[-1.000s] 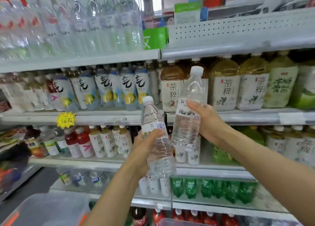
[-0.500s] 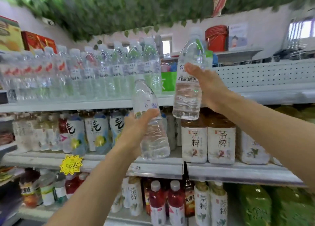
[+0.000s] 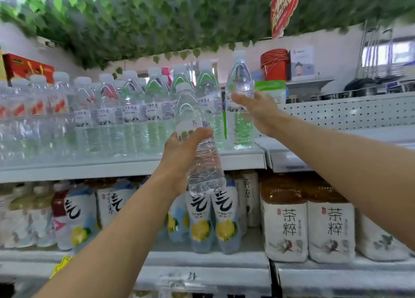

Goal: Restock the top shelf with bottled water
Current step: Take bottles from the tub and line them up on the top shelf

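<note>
Water bottles [image 3: 125,115] on top shelf [image 3: 134,166] — tea bottles [image 3: 285,225] below

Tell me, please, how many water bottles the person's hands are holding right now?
2: a clear plastic water bottle in the right hand, at the top shelf's end; another in the left hand, below.

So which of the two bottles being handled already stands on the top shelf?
The bottle at the right hand: this right-hand bottle stands upright at the row's end; the left-hand bottle is tilted, off the shelf.

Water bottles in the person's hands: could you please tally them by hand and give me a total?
Tilted bottle gripped by the left hand: 1
Upright bottle held by the right hand at the top shelf: 1
Total: 2
</note>
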Action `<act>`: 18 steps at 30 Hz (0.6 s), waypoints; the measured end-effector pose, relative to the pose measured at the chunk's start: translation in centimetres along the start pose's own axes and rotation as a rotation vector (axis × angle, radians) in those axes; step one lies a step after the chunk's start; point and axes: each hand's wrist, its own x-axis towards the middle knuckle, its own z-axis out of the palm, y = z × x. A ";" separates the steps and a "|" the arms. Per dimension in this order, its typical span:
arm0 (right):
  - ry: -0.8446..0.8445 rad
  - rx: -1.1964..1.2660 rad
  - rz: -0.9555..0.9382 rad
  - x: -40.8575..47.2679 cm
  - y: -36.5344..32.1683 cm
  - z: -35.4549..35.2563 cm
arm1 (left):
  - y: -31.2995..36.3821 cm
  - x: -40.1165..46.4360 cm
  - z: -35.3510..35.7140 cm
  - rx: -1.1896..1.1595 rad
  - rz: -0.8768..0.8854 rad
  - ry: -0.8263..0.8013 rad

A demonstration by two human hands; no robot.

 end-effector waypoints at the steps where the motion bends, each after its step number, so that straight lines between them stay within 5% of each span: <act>1: -0.004 -0.015 0.016 0.4 0.4 0.1 | -0.1 0.4 0.0 -0.002 -0.007 -0.002; 18: 0.044 -0.582 0.167 -0.4 1.9 -0.2 | -1.4 2.7 -0.5 0.009 -0.012 -0.065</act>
